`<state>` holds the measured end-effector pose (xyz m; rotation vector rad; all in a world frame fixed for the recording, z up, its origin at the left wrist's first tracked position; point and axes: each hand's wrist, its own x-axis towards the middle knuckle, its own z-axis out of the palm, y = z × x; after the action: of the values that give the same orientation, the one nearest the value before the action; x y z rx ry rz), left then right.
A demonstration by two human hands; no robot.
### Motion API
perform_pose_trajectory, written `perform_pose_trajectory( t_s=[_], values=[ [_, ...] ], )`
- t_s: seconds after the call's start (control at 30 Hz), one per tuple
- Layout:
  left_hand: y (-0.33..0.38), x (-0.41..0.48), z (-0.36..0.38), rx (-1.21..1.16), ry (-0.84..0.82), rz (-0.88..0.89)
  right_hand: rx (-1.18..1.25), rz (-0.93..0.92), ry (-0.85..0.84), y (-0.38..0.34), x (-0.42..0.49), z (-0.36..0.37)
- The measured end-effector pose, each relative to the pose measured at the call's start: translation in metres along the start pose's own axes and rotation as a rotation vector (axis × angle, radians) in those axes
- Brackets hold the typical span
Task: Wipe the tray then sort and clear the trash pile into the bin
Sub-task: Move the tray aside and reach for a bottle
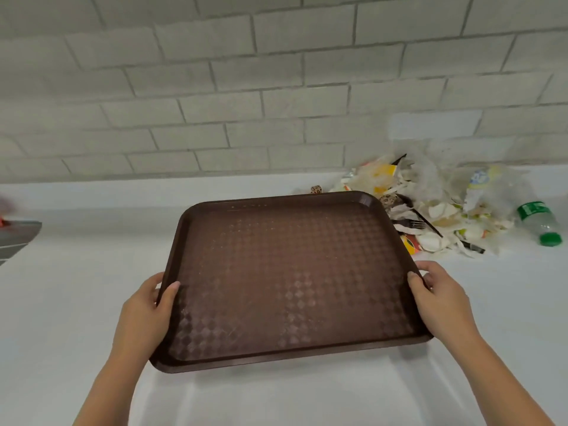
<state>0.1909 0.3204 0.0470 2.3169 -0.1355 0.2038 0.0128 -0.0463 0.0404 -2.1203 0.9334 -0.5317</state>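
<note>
The left grip [147,305] clasps the left rim of the brown tray [276,272], thumb hooked over the edge; the right grip [439,299] clasps the right rim likewise. The tray is at the middle of the white counter [61,302], a shadow under its near edge. Just beyond its far right corner the trash pile [430,204] lies near the counter's back edge, a green-capped bottle [538,221] beside it.

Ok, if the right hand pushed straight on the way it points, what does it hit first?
The tray it grips: the right hand points inward across it. Past the tray's far corner, probably the trash pile, though depth is unclear.
</note>
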Motion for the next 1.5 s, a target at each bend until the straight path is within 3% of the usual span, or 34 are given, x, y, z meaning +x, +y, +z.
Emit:
perform_pose_trajectory(
  t_s=[0.27,0.6,0.93,1.23,1.33,1.5],
  values=[
    [-0.119,0.128,-0.078,0.212,-0.02,0.006,-0.122,-0.032,-0.06,-0.096,-0.022,0.157],
    [-0.209,0.237,-0.084,0.455,-0.047,0.002,-0.417,-0.044,-0.141,-0.152,-0.005,0.278],
    [-0.211,0.306,-0.047,0.632,-0.156,0.082,-0.541,-0.022,-0.118,-0.167,0.035,0.308],
    [-0.214,0.317,-0.034,0.786,-0.177,0.105,-0.556,-0.033,-0.154,-0.166,0.043,0.308],
    [-0.195,0.314,-0.025,0.862,-0.112,0.252,-0.518,-0.061,-0.154,-0.166,0.045,0.295],
    [-0.125,0.289,0.014,0.727,-0.091,0.531,-0.43,-0.088,-0.007,-0.155,0.058,0.252]
  ],
)
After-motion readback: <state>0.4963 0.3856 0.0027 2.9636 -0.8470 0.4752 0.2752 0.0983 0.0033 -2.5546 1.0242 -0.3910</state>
